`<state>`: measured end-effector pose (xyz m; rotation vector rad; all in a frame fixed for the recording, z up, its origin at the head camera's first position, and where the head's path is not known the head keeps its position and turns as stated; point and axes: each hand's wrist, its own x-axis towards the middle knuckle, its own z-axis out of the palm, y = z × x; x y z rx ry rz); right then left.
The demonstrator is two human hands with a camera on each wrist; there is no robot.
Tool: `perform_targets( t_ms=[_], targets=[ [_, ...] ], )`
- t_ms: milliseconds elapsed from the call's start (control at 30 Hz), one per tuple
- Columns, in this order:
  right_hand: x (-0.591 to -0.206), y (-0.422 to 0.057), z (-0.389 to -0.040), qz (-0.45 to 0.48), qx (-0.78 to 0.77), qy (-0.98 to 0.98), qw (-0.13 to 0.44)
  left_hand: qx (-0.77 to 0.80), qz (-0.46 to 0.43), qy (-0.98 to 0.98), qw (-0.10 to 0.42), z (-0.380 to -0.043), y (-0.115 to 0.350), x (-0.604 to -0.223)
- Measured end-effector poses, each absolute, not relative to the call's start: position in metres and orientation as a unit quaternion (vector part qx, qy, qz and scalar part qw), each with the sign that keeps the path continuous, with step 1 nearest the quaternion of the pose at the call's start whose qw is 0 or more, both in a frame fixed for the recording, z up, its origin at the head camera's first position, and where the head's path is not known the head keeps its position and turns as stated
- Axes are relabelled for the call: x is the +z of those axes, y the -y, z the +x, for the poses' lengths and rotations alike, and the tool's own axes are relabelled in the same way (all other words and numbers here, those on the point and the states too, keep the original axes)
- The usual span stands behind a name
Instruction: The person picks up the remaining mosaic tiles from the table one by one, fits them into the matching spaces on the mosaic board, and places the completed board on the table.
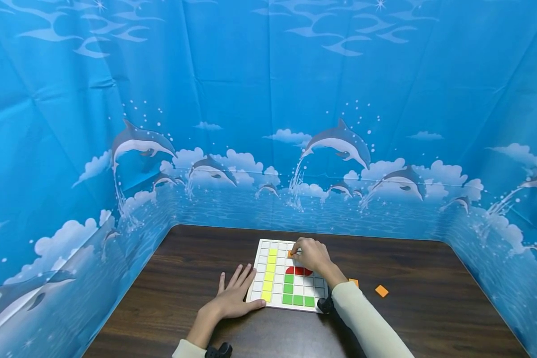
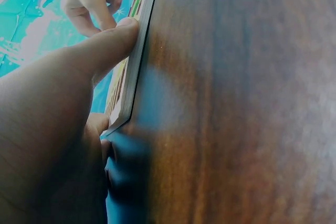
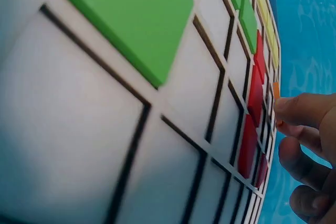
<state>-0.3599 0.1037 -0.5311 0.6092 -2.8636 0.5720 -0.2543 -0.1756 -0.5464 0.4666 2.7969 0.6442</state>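
Observation:
A white grid board [image 1: 277,288] lies on the table, with a column of yellow square tiles [image 1: 270,268], an L of green square tiles [image 1: 288,288] and a row of red pieces [image 1: 299,271] between them. Over the board's far part, my right hand [image 1: 312,253] pinches an orange tile [image 1: 290,254] between thumb and fingers; in the right wrist view that tile stands on edge close to the grid. My left hand [image 1: 234,298] rests at the board's left side with fingers spread, its thumb [image 2: 123,32] touching the near edge.
Right of the board, an orange square tile [image 1: 382,291] lies on the dark wooden table [image 1: 429,308]. Another orange tile [image 1: 353,282] is partly hidden by the right sleeve [image 1: 362,318]. A blue dolphin-print curtain [image 1: 250,99] surrounds the table's back and sides.

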Motion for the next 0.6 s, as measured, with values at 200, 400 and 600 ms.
perform_targets(
  t_ms=[200, 400, 600],
  targets=[
    [-0.533, -0.102, -0.359, 0.207, 0.187, 0.958, 0.065, 0.204, 0.159, -0.959, 0.114, -0.256, 0.175, -0.547],
    [-0.529, -0.100, -0.357, 0.220, 0.173, 0.959, 0.044, 0.235, 0.165, -0.952, 0.102, -0.256, 0.178, -0.554],
    [-0.529, -0.099, -0.355, 0.240, 0.156, 0.958, 0.035, 0.244, 0.181, -0.949, 0.086, -0.256, 0.181, -0.559]
  ],
)
